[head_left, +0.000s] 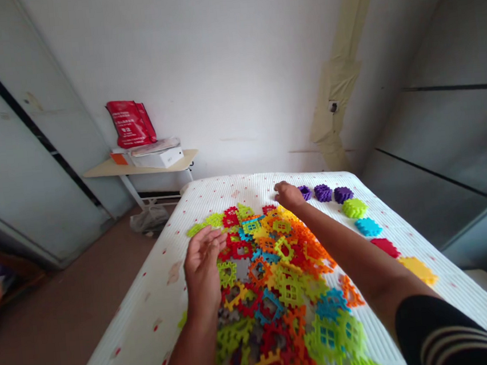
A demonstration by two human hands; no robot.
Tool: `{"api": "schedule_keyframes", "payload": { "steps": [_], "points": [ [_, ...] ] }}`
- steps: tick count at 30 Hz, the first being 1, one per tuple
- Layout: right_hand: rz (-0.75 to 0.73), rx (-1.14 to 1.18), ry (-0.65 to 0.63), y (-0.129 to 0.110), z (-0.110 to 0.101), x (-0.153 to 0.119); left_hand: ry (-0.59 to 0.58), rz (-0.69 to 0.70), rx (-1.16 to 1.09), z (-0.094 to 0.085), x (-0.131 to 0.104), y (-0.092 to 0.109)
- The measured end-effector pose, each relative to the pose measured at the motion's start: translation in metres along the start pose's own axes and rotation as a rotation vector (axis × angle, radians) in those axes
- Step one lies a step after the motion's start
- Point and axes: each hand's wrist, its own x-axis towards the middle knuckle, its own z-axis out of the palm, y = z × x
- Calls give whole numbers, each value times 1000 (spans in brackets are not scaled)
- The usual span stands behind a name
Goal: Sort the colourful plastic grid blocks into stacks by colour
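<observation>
A wide heap of toothed plastic building pieces [288, 286] in green, red, orange, yellow and blue covers the middle of the bed, some with window cut-outs. My left hand [203, 267] is at the heap's left edge, open, its fingers loosely bent beside red and green pieces. Past the far end of the heap, my right hand [290, 195] is closed, its fingertips turned down and away; whatever they hold is hidden. Just right of it stand purple stacks [322, 192] of toothed pieces. A green stack [354, 208] comes after them, nearer to me.
Down the right side lie blue pieces [368, 226], red pieces [385, 247] and yellow pieces [418, 269]. The bed's white ribbed cover [152, 306] reaches the wall. At the back left, a small table [110, 168] bears a red bag [130, 123] and a white box [161, 157].
</observation>
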Motion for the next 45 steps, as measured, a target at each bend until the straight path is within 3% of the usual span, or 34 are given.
{"api": "schedule_keyframes", "payload": {
  "steps": [2, 4, 8, 11, 15, 20, 24, 31, 36, 38, 42, 45],
  "points": [
    [-143, 96, -58, -14, -7, -6, 88, 74, 165, -13, 12, 3],
    [-291, 159, -143, -29, -9, -15, 80, 98, 426, -25, 22, 1],
    [-403, 104, -241, -53, -1, -42, -210, 62, 1021, -39, 29, -14],
    [-404, 116, -254, -61, 6, -65, -357, 13, 1264, -41, 29, -27],
    [-454, 161, -218, -59, 3, -86, -404, 57, 1325, -43, 31, -36],
    [-571, 350, -255, -47, -10, -107, -367, 81, 1333, -47, 36, -38],
    [-617, 458, -201, -34, -14, -125, -342, 99, 1334, -49, 38, -39],
    [-438, 406, -78, -6, -17, -148, -263, 102, 1339, -47, 35, -29],
    [-341, 393, 86, 8, -17, -156, -215, 92, 1342, -38, 31, -2],
    [-336, 424, 160, 12, -15, -156, -314, 131, 1286, -34, 23, 16],
    [-303, 507, 240, 19, -14, -155, -811, 291, 1074, -34, -13, 56],
    [-290, 554, 290, 25, -22, -151, -1088, 320, 1119, -43, -52, 74]
  ]
}}
